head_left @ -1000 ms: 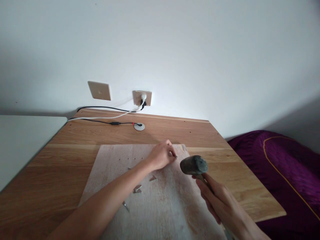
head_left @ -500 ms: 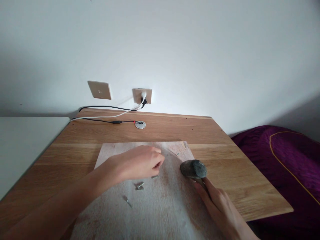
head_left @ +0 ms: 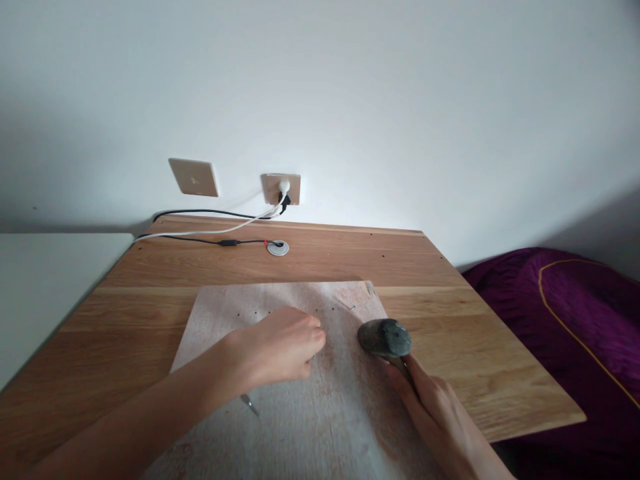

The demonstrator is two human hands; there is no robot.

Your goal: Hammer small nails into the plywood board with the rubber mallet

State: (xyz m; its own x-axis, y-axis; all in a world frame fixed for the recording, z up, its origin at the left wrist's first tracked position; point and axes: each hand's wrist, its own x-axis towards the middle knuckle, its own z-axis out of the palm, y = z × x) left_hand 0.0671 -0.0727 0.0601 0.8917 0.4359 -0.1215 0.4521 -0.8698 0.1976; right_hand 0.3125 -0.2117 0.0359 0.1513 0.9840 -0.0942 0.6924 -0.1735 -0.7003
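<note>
My right hand (head_left: 440, 417) grips the handle of a hammer whose grey head (head_left: 385, 338) hovers just over the right part of a pale plywood board (head_left: 340, 413). My left hand (head_left: 283, 347) rests knuckles-up on the board with its fingers curled down over the spot where loose nails lay; what is under them is hidden. One loose nail (head_left: 249, 403) lies on the board beside my left forearm. A small nail (head_left: 353, 307) stands in the board near its far right corner, beyond the hammer head.
The board lies on a wooden table (head_left: 150, 293) against a white wall. At the table's back are a grommet (head_left: 277, 248), black and white cables (head_left: 210, 233) and a wall socket (head_left: 281, 188). A purple cushion (head_left: 560, 313) is at the right, a white surface (head_left: 45, 273) at the left.
My left hand left the nail near the board's far corner and came back toward me, settling over the loose nails. The hammer head dropped slightly and has stayed nearly still since.
</note>
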